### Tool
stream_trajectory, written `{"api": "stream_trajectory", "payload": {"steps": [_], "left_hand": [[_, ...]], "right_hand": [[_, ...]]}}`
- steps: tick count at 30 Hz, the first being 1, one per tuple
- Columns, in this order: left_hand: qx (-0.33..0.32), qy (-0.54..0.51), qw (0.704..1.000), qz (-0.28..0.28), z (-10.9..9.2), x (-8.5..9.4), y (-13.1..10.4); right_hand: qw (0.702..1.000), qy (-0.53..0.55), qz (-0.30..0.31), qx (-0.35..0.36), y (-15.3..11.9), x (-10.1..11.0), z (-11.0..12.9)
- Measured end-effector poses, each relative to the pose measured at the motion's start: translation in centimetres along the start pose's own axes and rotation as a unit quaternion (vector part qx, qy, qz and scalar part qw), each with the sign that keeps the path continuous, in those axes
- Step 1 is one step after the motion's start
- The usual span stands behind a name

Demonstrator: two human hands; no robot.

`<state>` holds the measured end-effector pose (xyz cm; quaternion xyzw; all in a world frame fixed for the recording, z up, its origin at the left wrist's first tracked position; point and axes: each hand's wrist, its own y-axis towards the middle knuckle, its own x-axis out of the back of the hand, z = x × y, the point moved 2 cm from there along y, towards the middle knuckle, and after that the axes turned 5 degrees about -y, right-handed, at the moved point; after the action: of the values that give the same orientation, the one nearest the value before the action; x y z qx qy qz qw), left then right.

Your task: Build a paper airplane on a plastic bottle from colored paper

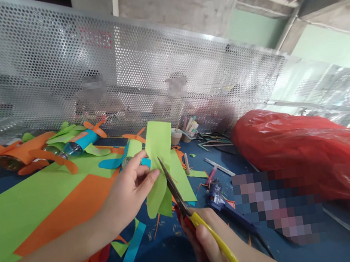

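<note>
My left hand (138,181) pinches a strip of light green paper (159,139) by its left edge, holding it up above the table. The lower end of the paper is cut into rounded lobes. My right hand (205,235) is wrapped round the yellow and red handles of a pair of scissors (179,197). The dark blades lie against the paper, pointing up and to the left, and look nearly closed. Below my left forearm a blue paper strip (128,259) lies among green and orange scraps.
Green sheets (7,211) and an orange sheet (72,210) cover the left. Behind them lie paper-wrapped bottles (81,143). A blue glue gun (218,196) lies right of the scissors, near a red plastic bag (294,149). A perforated metal screen (54,57) stands behind.
</note>
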<state>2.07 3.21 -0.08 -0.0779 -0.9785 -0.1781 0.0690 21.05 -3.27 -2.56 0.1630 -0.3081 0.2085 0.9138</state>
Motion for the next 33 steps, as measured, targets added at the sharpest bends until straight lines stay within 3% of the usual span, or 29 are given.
{"api": "stream_trajectory", "payload": {"steps": [33], "left_hand": [[-0.012,-0.030,0.999,0.002,-0.27,-0.05,-0.03]], "right_hand": [[0.996,-0.084,-0.026,0.005,0.08,0.60,0.26]]}}
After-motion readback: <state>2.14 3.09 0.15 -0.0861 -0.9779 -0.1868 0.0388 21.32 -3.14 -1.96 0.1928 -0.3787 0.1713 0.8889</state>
